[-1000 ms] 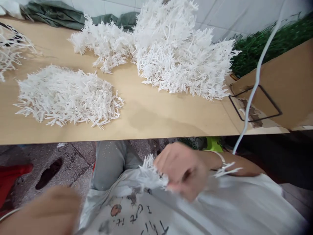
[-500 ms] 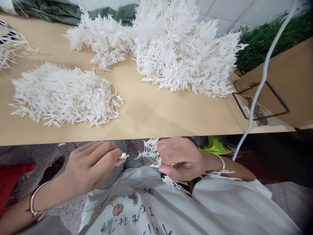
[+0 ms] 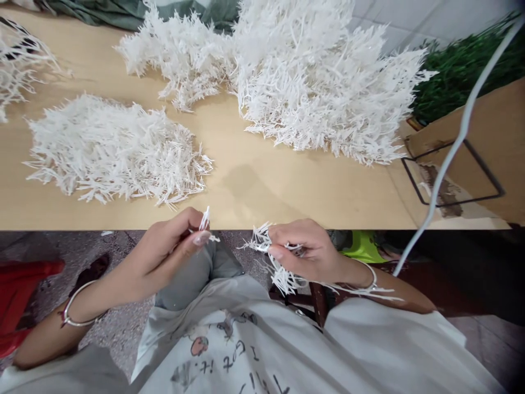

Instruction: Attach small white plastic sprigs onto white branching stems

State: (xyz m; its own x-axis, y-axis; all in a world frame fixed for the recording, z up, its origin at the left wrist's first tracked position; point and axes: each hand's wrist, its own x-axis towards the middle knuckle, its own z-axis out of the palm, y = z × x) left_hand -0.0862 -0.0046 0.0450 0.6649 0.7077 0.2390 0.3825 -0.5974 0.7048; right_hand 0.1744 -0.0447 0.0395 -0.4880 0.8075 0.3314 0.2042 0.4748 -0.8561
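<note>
Just in front of the table edge, my left hand (image 3: pixel 172 246) pinches a small white plastic sprig (image 3: pixel 204 219) between thumb and fingers. My right hand (image 3: pixel 307 249) is closed around a bunch of white branching plastic sprigs (image 3: pixel 285 278); their tips stick out past the fingers and below the palm, and some strands trail along the wrist. A gap separates the two hands. On the table beyond my left hand lies a flat pile of white sprigs (image 3: pixel 118 148). A larger, taller heap of them (image 3: pixel 320 82) spreads at the back.
More white branching pieces (image 3: pixel 16 65) lie at the far left of the wooden table (image 3: pixel 262 191). At the right are green artificial foliage (image 3: pixel 455 76), a cardboard box (image 3: pixel 496 126), a black wire frame (image 3: pixel 455 202) and a hanging pale cable (image 3: pixel 463 128). A red stool (image 3: pixel 24 295) stands low left.
My left hand has turned, with its thumb side now showing and the sprig pointing up. My right hand has opened its view slightly, showing more of the bunch. The camera view has shifted a little.
</note>
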